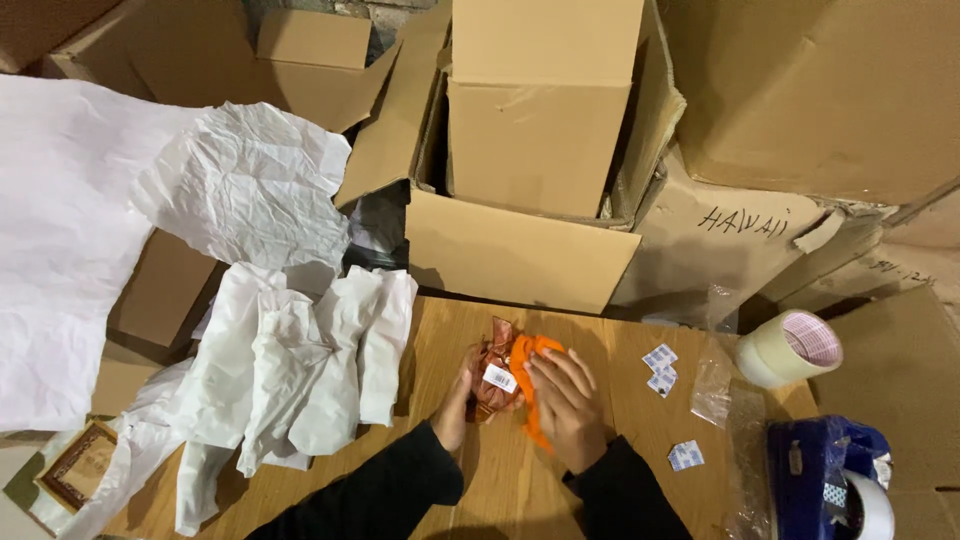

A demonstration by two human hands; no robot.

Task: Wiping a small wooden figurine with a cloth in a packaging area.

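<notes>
Fingers [560,385] of my right hand [570,410] lie flat, pressed together on the orange bundle [508,378]; my left hand [455,405] cups its side on the counter [620,420].

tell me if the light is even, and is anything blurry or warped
Head view: light is uneven, bright on the white paper, dim at the boxes top right; soft shadows under both hands on the table; the bundle looks sharp; box edges bow slightly near the frame borders, a wide-lens warp.
</notes>
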